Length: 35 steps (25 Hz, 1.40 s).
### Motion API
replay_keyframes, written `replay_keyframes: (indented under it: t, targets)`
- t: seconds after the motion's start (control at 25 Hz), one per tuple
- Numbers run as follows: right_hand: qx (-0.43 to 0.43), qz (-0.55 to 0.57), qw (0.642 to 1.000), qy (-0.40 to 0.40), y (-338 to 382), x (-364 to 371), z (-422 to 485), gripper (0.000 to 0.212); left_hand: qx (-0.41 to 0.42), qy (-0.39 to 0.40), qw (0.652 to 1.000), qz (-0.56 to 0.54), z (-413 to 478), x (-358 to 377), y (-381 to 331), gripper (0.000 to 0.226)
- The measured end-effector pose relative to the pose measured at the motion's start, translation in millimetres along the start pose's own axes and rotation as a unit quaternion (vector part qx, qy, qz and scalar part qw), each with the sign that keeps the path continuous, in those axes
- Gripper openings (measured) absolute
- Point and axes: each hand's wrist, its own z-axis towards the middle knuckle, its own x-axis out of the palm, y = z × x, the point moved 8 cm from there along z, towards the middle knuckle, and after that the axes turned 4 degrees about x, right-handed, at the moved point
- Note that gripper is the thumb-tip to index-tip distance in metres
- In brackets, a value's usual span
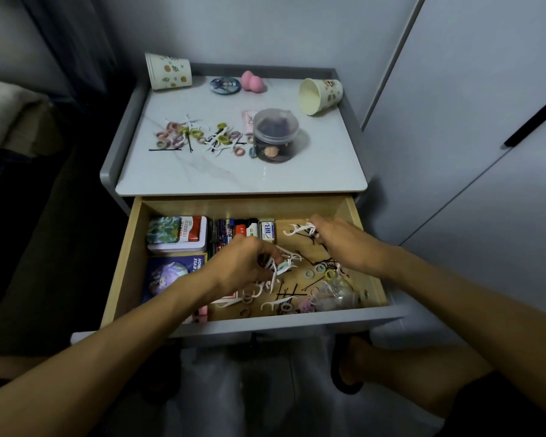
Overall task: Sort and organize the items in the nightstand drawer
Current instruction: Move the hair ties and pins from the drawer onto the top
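Drawer (pixel 122 263): pulled open. Tins and boxes sit along its left side and back edge, with a loose mix in the right half.
Floss picks (pixel 276 305): white, tangled with hair ties (pixel 309 274) and bobby pins (pixel 289 291), from drawer middle to front right corner.
Left grip (pixel 240 263): fingers curled round a bunch of floss picks, over drawer middle.
Right grip (pixel 344 244): pinching more picks near back right corner.
Step (judged): pulling picks out of the mix.
Technique: lift by the handles and shake off snagged pins and ties. Keep one kind per bunch.
Nightstand top (pixel 234 175): mixed pile (pixel 199 137) left of middle, clear jar (pixel 276 135) just beside it, paper cups (pixel 167 72) near the back corners.
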Motion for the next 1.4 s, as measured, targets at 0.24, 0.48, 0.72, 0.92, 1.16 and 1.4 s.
replay_keyframes:
  t: [0.24,0.48,0.72,0.92,1.16,1.4]
  targets:
    - [0.052,0.105,0.992,-0.035,0.0,-33.4,3.2,0.031,-0.018,-0.078,0.997,-0.024,-9.5,-47.2,-21.6,0.026]
    - [0.045,0.169,0.983,-0.051,39.7,-94.9,29.5,0.015,-0.05,-0.188,0.978,-0.079,-15.0,-128.5,-18.2,0.019]
    - [0.03,0.111,0.993,-0.009,95.0,-127.5,116.3,0.011,-0.203,-0.29,0.891,-0.285,-9.8,-196.3,72.3,0.017]
    - [0.007,-0.09,0.992,0.091,120.4,-102.6,189.4,0.007,-0.274,-0.31,0.871,-0.265,-2.8,-217.4,133.1,0.015]
    - [-0.044,-0.137,0.989,0.039,131.4,-95.0,210.6,0.019,-0.283,-0.327,0.879,-0.2,-0.9,-223.1,163.2,0.032]
    - [-0.033,-0.053,0.998,-0.003,122.2,-106.9,208.9,0.035,-0.28,-0.332,0.892,-0.127,-3.7,-229.8,160.2,0.04]
